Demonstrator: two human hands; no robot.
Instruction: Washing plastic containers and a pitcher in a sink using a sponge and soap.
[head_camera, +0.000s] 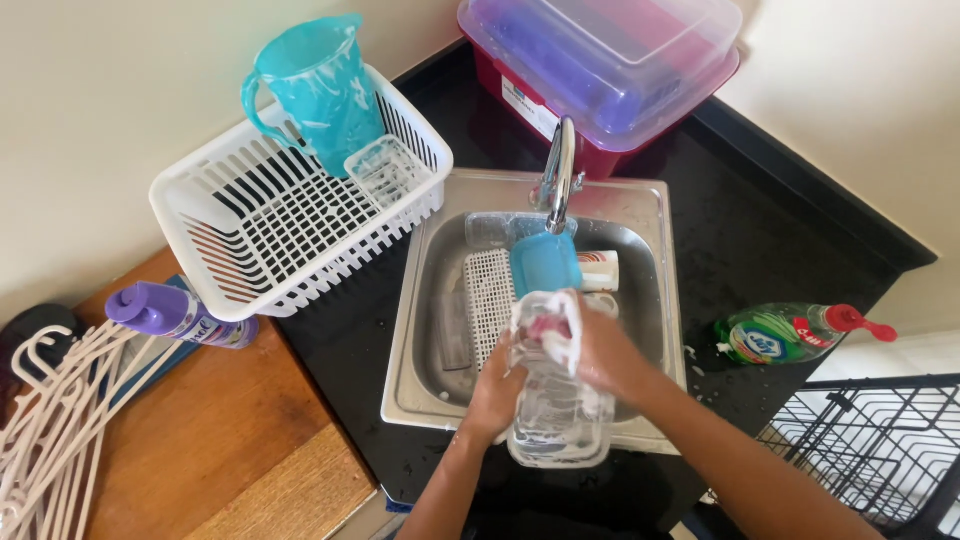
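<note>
Black desk (760, 240): carrying every item below, its surface showing wet drops near the sink.

Steel sink (650, 200): sitting in the desk, a tap (558, 170) standing at its back edge; a white perforated mat (488, 300), a blue lid (545, 262) and a small printed cup (598, 270) lying in the basin.

Stacked plastic boxes, clear over red (600, 60): resting behind the tap.

White dish rack (250, 220): sitting left of the sink, holding a soapy teal jug (320, 90) and a clear soapy tray (385, 170).

Clear plastic container (558, 420): being held over the sink's near edge, covered in suds.

Left hand (497, 390): gripping the container's left side.

Right hand (605, 355): closing on a white and pink cloth (550, 325), pressing it to the container's top.

Green dish-soap bottle (790, 332): lying on its side right of the sink.

Purple bottle (175, 315): lying by the rack.
</note>
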